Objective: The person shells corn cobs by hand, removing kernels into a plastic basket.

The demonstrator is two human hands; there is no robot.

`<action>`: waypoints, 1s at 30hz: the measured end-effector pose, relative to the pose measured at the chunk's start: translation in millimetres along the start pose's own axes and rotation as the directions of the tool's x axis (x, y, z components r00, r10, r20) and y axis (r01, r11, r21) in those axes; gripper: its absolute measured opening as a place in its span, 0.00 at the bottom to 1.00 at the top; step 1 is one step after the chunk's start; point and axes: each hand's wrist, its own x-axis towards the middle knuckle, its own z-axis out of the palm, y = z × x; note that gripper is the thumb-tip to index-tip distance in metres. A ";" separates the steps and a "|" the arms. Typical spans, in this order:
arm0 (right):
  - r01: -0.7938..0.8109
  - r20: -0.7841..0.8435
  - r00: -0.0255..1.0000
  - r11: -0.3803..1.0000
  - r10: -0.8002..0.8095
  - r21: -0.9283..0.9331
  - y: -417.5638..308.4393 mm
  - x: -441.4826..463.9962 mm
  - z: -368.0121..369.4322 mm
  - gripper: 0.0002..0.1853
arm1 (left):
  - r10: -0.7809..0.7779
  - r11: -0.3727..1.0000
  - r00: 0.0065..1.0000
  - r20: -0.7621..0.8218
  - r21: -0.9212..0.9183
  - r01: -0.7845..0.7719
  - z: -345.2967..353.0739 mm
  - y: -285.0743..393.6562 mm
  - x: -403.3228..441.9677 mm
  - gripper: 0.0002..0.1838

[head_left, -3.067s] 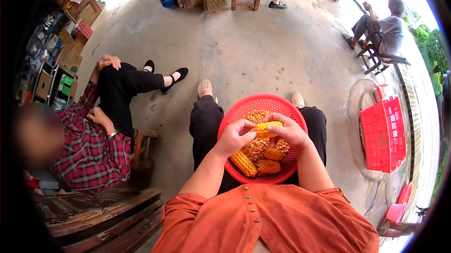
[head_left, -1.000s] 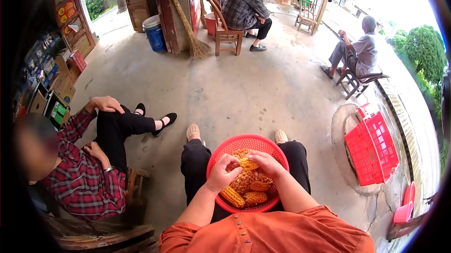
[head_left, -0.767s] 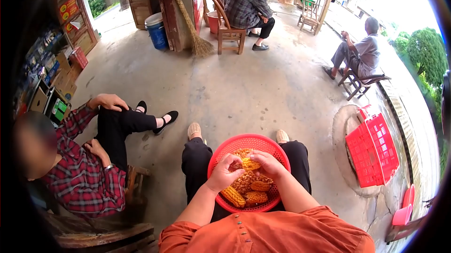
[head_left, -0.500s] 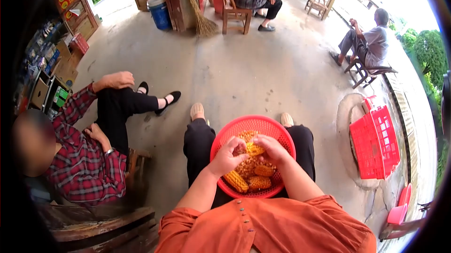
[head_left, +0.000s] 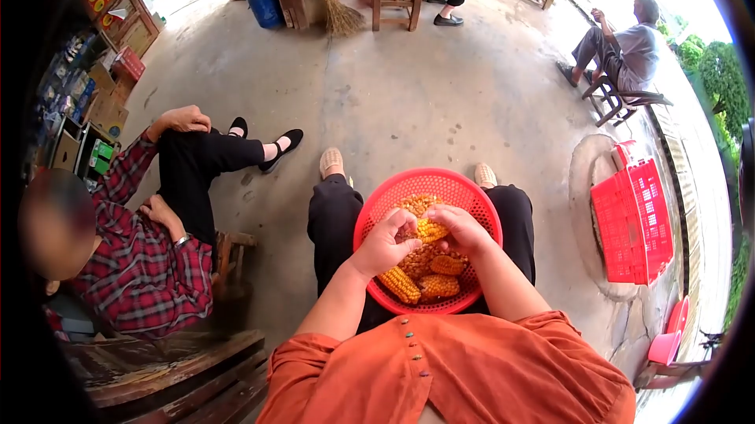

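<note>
A red plastic basket (head_left: 494, 219) with a perforated wall rests in my lap. Over it, my left hand (head_left: 384, 245) has its fingers curled at the left end of a yellow corn cob (head_left: 430, 230). My right hand (head_left: 462, 230) grips the other end, and its fingers partly hide the cob. Loose corn kernels (head_left: 418, 204) cover the inside of the basket. Below my hands lie a long cob (head_left: 399, 285), a shorter cob (head_left: 439, 288) and another short cob (head_left: 447, 265).
At left sits a person in a plaid shirt (head_left: 145, 282), near a wooden bench (head_left: 189, 369). A red crate (head_left: 631, 219) stands at right. Further off are a broom (head_left: 340, 15), a blue bucket (head_left: 264, 5) and two more seated people.
The view has tilted slightly, so the floor and background sit higher. My hands stay on the cob above the basket, with small finger shifts.
</note>
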 end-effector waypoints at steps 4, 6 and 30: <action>-0.032 -0.029 0.999 0.999 0.032 0.012 -2.1 0.2 2.6 0.09 | 0.021 1.000 1.000 0.004 0.015 -0.021 -0.4 3.1 0.6 0.14; -0.005 -0.018 1.000 1.000 0.005 0.010 -1.2 0.4 2.4 0.09 | 0.019 1.000 1.000 0.002 0.023 -0.019 -0.1 2.6 -0.3 0.14; -0.026 -0.148 0.989 0.986 0.001 -0.166 -14.3 4.7 22.3 0.10 | 0.031 0.999 0.996 -0.081 0.016 -0.030 -5.1 4.9 -6.5 0.15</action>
